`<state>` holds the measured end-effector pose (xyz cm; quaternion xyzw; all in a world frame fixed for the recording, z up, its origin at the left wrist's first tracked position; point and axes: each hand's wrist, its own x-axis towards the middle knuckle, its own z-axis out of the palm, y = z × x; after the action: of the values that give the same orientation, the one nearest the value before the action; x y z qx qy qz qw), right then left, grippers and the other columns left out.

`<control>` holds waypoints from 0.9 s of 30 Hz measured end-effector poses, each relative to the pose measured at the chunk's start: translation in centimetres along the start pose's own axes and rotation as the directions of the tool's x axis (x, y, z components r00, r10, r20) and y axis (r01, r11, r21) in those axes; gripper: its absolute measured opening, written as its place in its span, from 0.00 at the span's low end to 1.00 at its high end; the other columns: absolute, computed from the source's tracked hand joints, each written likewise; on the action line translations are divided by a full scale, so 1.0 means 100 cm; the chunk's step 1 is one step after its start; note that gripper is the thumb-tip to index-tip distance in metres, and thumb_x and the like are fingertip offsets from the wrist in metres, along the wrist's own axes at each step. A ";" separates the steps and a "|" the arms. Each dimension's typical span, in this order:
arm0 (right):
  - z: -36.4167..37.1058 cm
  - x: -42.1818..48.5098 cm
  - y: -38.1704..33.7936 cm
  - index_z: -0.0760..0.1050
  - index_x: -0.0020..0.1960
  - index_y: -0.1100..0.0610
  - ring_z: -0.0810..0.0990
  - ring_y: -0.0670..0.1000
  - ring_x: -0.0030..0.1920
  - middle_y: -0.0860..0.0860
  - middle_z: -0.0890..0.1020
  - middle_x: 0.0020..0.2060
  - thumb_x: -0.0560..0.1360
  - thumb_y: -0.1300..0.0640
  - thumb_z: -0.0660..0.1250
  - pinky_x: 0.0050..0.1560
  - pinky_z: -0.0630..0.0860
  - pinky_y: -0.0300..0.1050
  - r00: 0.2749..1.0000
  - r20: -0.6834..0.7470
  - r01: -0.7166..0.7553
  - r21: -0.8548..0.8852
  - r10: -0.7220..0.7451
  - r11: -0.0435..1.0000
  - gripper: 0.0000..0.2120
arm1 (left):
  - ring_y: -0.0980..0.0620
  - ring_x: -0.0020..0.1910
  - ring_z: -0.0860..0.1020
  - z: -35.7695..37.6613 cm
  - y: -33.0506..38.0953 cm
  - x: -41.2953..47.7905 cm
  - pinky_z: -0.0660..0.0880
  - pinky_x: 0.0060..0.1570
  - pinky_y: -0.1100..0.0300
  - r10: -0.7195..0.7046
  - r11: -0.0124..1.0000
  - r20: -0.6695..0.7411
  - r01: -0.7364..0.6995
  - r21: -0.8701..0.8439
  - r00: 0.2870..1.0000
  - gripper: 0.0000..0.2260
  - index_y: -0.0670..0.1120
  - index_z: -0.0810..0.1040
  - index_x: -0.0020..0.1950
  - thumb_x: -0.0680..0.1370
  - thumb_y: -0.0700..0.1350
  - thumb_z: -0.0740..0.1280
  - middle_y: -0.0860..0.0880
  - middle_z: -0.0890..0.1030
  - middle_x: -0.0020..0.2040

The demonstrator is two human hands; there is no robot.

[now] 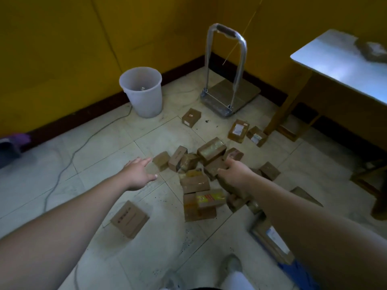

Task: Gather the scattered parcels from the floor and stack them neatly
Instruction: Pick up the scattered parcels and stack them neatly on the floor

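1. Most of the parcels [196,183] are dumped in a loose heap in the middle of the tiled floor [104,143], and a few are tipped against each other.
2. The left hand [139,173] is held open with the fingers stretched out toward a small parcel [161,161] at the heap's left edge. The fingertips are just beside it, but contact can't really be made out.
3. The right hand [235,173] is curled over a brown parcel [212,167] in the heap, which is gripped from above.
4. Some strays are scattered around too. A flat parcel [129,218] is left on its own below the left forearm, and a lone parcel [191,117] lies up near the bucket [142,95]. Two more are found by the table leg, a taped one [238,130] and a smaller one [257,136].
5. The white bucket is parked against the yellow wall. A trolley [230,93] is stood in the corner with its handle up, and a pale-topped table [339,65] is seen at the right.
6. A grey cable [69,162] is trailed across the floor on the left
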<state>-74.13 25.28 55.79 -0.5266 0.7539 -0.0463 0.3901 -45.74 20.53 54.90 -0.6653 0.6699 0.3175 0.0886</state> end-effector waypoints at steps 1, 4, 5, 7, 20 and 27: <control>0.004 0.007 -0.002 0.73 0.63 0.60 0.76 0.59 0.58 0.59 0.78 0.58 0.79 0.51 0.61 0.51 0.70 0.45 1.000 0.012 -0.011 -0.010 0.011 1.000 0.17 | 0.45 0.76 0.49 0.000 -0.003 0.007 0.50 0.73 0.47 -0.001 1.000 0.009 0.001 -0.020 1.000 0.33 0.52 0.52 0.78 0.77 0.56 0.64 0.46 0.50 0.78; 0.010 0.033 0.002 0.73 0.64 0.60 0.76 0.58 0.59 0.59 0.78 0.59 0.79 0.50 0.61 0.54 0.70 0.47 0.999 0.036 -0.036 -0.031 0.037 0.999 0.18 | 0.46 0.76 0.50 0.008 -0.003 0.029 0.52 0.73 0.46 -0.001 0.998 0.041 0.004 -0.068 0.999 0.33 0.51 0.53 0.77 0.77 0.55 0.64 0.46 0.51 0.78; 0.011 0.042 0.005 0.72 0.65 0.60 0.76 0.58 0.58 0.58 0.78 0.59 0.79 0.50 0.61 0.54 0.71 0.47 0.998 0.043 -0.041 -0.040 0.043 0.998 0.19 | 0.45 0.76 0.50 0.012 -0.001 0.037 0.52 0.73 0.46 -0.008 0.996 0.058 0.013 -0.086 0.998 0.33 0.51 0.53 0.77 0.77 0.55 0.64 0.47 0.51 0.78; 0.015 0.062 0.017 0.71 0.66 0.58 0.76 0.54 0.55 0.55 0.77 0.60 0.79 0.50 0.61 0.50 0.72 0.45 0.994 0.079 -0.079 -0.009 0.079 0.997 0.18 | 0.45 0.76 0.52 0.024 0.003 0.054 0.53 0.73 0.48 -0.030 0.992 0.099 0.042 -0.115 0.995 0.33 0.51 0.53 0.77 0.77 0.55 0.65 0.46 0.52 0.78; 0.097 0.275 0.151 0.62 0.73 0.58 0.76 0.54 0.58 0.55 0.73 0.64 0.79 0.48 0.62 0.53 0.75 0.46 0.930 0.242 -0.274 -0.048 0.277 0.961 0.27 | 0.44 0.73 0.61 0.209 0.044 0.242 0.61 0.68 0.52 -0.172 0.900 0.343 0.289 -0.327 0.923 0.31 0.52 0.56 0.77 0.77 0.53 0.66 0.46 0.59 0.76; 0.229 0.390 0.248 0.54 0.75 0.56 0.72 0.60 0.63 0.59 0.66 0.69 0.77 0.48 0.66 0.55 0.72 0.52 0.875 0.278 -0.413 0.003 0.396 0.911 0.33 | 0.42 0.73 0.59 0.375 0.020 0.356 0.62 0.68 0.46 -0.252 0.760 0.425 0.450 -0.470 0.869 0.38 0.53 0.49 0.77 0.75 0.51 0.70 0.45 0.55 0.77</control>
<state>-83.83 11.71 6.98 -0.3461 0.7849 0.0853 0.5068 -62.60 11.04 6.94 -0.7124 0.3843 0.5837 0.0637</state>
